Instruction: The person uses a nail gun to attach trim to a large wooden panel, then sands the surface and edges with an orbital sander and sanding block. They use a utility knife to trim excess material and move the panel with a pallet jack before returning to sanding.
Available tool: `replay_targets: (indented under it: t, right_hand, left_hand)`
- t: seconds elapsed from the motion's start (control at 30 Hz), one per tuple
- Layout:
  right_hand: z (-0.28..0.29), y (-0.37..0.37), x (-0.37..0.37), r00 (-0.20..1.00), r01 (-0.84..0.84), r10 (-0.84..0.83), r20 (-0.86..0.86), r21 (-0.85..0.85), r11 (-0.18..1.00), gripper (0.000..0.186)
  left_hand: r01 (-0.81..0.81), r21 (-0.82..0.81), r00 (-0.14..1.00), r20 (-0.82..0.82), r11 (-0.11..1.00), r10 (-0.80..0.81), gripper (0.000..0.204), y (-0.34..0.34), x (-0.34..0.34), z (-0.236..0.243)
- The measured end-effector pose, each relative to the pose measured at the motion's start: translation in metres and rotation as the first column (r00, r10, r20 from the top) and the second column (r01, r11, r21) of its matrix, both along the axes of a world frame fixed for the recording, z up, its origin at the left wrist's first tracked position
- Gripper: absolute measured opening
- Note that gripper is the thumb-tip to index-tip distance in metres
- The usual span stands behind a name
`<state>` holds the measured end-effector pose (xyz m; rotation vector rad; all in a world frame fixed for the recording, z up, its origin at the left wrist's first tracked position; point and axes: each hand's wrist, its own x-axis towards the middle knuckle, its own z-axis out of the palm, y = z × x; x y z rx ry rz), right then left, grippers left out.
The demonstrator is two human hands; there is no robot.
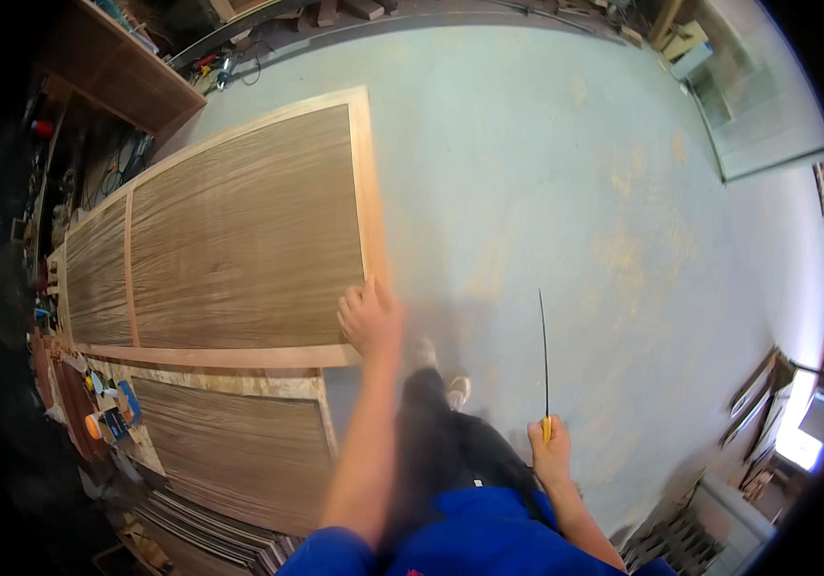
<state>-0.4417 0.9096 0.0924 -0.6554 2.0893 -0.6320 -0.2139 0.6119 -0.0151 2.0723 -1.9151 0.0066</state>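
A large wooden door panel with dark-grained faces and a pale wood frame fills the left of the view. My left hand is closed over the right-hand strip of its frame, near the close corner, with the fingers curled on the edge. Out to the right, my right hand is wrapped round the yellow handle of a handsaw. Its long thin blade points away from me and shows edge-on, so the teeth cannot be made out. The saw is apart from the panel.
A second dark-grained panel lies below the first. Tools and an orange-capped bottle sit at the left. A glass sheet stands far right on the pale floor. A grey crate is close by on the right.
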Motion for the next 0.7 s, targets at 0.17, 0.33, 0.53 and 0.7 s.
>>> replay_targets:
  t: [0.17, 0.33, 0.53, 0.7]
  right_hand:
    - [0.005, -0.130, -0.058, 0.996, -0.069, 0.069, -0.063, 0.009, 0.998, 0.029]
    - [0.001, -0.252, -0.120, 0.973, -0.203, 0.198, -0.122, -0.030, 0.979, 0.029]
    - [0.019, -0.388, -0.181, 0.982, -0.175, 0.181, -0.060, 0.089, 0.981, 0.029]
    - [0.010, -0.502, -0.227, 0.944, -0.304, 0.307, -0.120, 0.043, 0.952, 0.029]
  left_hand:
    - [-0.007, -0.086, 0.998, -0.066, 0.996, 0.002, 0.026, -0.104, -0.030, -0.006]
    - [-0.033, -0.144, 0.993, -0.113, 0.989, 0.017, 0.028, -0.239, -0.058, -0.021]
    - [-0.066, -0.123, 0.994, -0.091, 0.990, 0.055, 0.031, -0.346, -0.085, -0.017]
    - [-0.130, -0.063, 0.990, -0.061, 0.989, 0.126, 0.046, -0.391, -0.101, -0.012]
